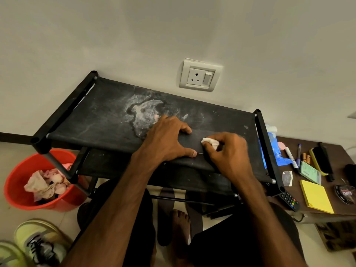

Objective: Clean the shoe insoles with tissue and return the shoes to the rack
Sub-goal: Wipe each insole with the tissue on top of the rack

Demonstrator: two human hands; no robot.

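The right hand [229,151] pinches a crumpled white tissue [210,142] on a dark flat insole [191,141] atop the black fabric rack [96,116]. The left hand [167,139], fingers spread, presses it down. Cleaning looks midway, since the pale-green sneakers [36,243] sit on the floor, unracked.

The only lettering that can be made out is white script on the lid of a round dark tin [345,194] at the right edge of the brown table [343,153]; it seems to read "Cherry". Print on the white marker [290,157] and the green packet [310,172] is too small to read.
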